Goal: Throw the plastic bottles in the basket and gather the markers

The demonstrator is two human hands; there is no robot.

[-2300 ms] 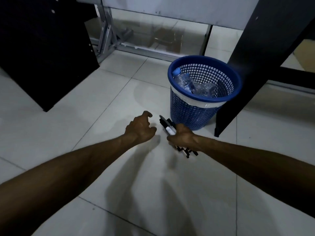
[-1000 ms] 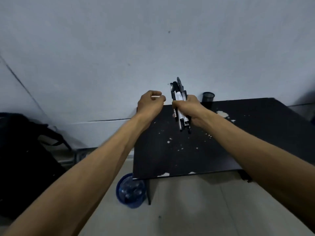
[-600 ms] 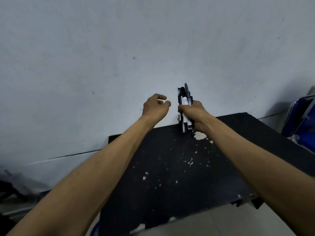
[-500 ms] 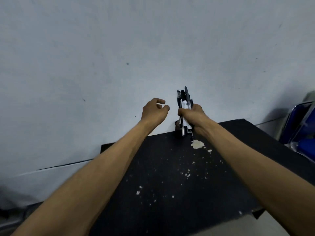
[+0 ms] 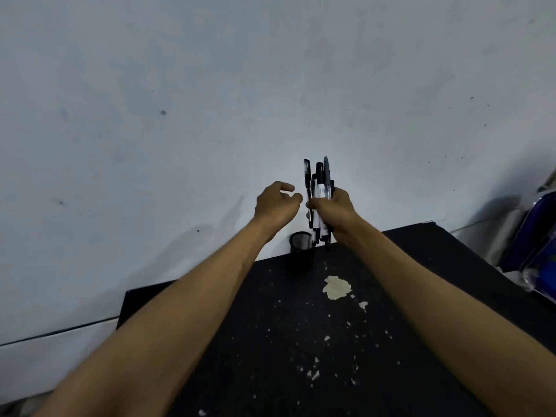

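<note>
My right hand (image 5: pixel 334 210) grips a bundle of several black and white markers (image 5: pixel 319 188), held upright in front of the wall. Their lower ends hang just above and to the right of a black mesh pen cup (image 5: pixel 300 246) standing at the far edge of the black table (image 5: pixel 301 341). My left hand (image 5: pixel 275 204) hovers just left of the bundle, fingers loosely curled and holding nothing. The basket and the bottles are out of view.
The black tabletop has chipped pale patches (image 5: pixel 337 287). A grey wall (image 5: pixel 210 100) rises right behind it. A blue and clear plastic object (image 5: pixel 538 251) sits at the right edge, past the table.
I rose from the floor beside the blue basket to the table with the markers in my right hand. The bundle now hangs close over the pen cup, and the cup has come into view.
</note>
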